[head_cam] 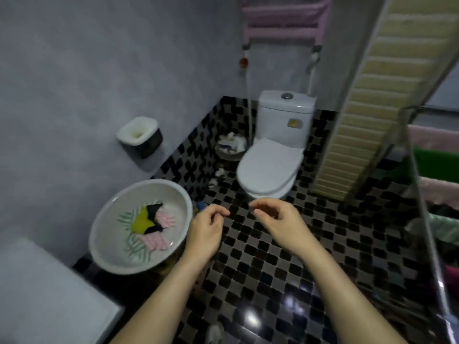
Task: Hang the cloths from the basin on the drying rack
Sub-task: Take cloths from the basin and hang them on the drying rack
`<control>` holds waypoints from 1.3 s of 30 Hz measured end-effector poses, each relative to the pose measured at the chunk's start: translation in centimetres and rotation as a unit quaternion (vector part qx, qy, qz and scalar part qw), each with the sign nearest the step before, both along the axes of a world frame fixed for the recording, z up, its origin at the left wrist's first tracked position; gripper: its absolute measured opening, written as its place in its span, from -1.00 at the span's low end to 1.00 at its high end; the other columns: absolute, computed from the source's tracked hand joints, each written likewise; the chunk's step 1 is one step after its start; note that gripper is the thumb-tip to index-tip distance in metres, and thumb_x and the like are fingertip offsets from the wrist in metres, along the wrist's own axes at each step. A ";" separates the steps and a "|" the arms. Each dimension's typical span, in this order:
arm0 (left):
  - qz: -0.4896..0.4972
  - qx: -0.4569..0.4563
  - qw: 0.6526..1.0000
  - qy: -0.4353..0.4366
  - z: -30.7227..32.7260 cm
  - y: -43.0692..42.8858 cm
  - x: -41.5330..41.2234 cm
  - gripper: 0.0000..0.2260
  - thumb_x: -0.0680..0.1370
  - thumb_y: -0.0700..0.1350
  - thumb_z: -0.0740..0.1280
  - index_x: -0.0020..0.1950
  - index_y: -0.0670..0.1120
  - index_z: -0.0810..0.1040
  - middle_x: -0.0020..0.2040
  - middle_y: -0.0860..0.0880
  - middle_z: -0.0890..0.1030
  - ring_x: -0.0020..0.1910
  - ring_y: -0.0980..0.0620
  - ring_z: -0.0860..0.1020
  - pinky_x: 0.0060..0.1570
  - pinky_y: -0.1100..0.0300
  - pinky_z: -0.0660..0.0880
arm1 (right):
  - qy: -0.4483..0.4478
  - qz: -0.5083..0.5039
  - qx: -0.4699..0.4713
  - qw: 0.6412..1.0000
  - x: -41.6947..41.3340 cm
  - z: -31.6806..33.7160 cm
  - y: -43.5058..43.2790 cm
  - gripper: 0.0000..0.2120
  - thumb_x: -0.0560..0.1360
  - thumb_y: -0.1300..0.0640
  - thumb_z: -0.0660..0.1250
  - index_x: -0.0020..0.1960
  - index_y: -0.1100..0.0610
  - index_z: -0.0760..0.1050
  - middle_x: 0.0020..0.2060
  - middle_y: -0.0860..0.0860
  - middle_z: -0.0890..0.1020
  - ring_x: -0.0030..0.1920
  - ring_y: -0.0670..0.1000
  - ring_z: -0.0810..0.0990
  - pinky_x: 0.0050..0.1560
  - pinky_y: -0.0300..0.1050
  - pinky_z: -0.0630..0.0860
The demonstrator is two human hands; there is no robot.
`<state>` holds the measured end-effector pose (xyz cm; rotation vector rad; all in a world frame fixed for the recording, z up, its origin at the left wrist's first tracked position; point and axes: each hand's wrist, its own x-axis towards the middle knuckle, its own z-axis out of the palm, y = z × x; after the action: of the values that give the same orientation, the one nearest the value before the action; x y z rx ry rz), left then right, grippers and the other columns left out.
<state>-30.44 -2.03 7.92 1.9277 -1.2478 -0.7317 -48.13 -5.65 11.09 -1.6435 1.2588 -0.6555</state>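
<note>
A white basin (106, 256) stands at the lower left on the floor. In it lie several cloths (146, 227): yellow, black, pink-striped and green-striped. My left hand (206, 232) hovers just right of the basin's rim, fingers loosely curled, holding nothing. My right hand (275, 219) floats a little further right, also curled and empty. The drying rack (422, 194) rises at the right edge, with pink and green cloths over its bars.
A white toilet (270, 167) with shut lid stands ahead. Beside it sits a waste bin (229, 147) with paper. A wall-mounted box (140, 135) hangs left. A white appliance top (44, 294) fills the lower left corner. A folding door (372, 95) leans right.
</note>
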 end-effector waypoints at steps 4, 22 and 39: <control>0.069 0.065 0.995 -0.023 -2.2 1.2 7.2 -0.78 0.62 -0.20 0.15 0.02 0.02 0.56 -0.15 0.05 0.55 -0.21 0.05 0.50 -0.29 0.17 0.31 | -0.022 0.064 0.056 0.996 8.0 -2.4 -1.5 -0.82 0.56 0.13 0.31 0.13 -0.06 0.56 0.04 -0.12 0.64 0.07 -0.18 0.58 0.16 -0.21 0.51; 0.184 0.307 0.933 -0.035 -19.6 -1.7 27.7 -0.49 0.39 0.04 0.48 0.22 -0.13 0.41 0.16 -0.16 0.57 0.17 -0.19 0.54 0.06 0.06 0.43 | 0.023 0.040 0.328 0.943 32.1 -18.4 -7.5 -0.78 0.53 0.37 0.19 -0.08 0.10 0.50 -0.23 -0.05 0.61 -0.34 -0.05 0.47 -0.43 -0.28 0.42; 0.422 0.041 0.796 0.431 -17.4 -2.5 31.9 -0.73 0.40 -0.35 0.23 0.06 -0.26 0.58 -0.12 -0.21 0.60 -0.17 -0.10 0.57 -0.19 0.14 0.49 | -0.100 -0.119 0.395 0.905 36.9 -20.6 -9.7 -0.79 0.45 0.54 0.25 -0.15 0.28 0.54 -0.40 0.14 0.55 -0.50 -0.06 0.56 -0.46 -0.26 0.52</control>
<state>1.50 -4.54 -9.53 1.6142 0.2246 -0.9731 -11.26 -15.31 -9.49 -0.7428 1.3396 -0.3578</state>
